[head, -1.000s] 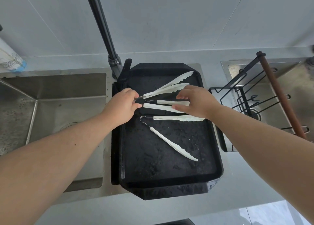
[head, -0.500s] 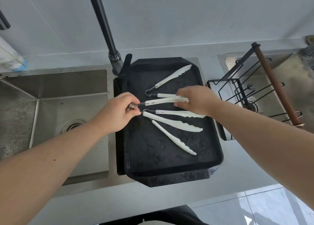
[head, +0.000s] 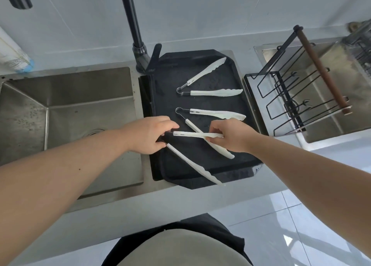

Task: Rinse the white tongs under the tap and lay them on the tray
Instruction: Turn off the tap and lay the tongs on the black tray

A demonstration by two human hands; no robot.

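A black tray (head: 218, 177) sits on the counter to the right of the sink. Three pairs of white tongs are on it. One pair (head: 208, 80) lies spread at the far end, a second pair (head: 216, 113) lies in the middle. My left hand (head: 148, 135) grips the wire hinge of the third pair (head: 188, 134) at the tray's left edge. My right hand (head: 230, 135) pinches the tip of its upper arm, which crosses over an arm of the middle pair. Its lower arm (head: 194, 167) points toward the tray's near corner.
A dark tap (head: 132, 24) rises behind the tray's left corner, with no water running. The steel sink basin (head: 66, 113) lies to the left. A black wire rack (head: 297, 97) with a brown wooden rod stands over a second basin on the right.
Both hands have carried the held tongs from between the other pairs toward the near end of the tray. The tongs' arms have spread apart. The camera has pulled back.
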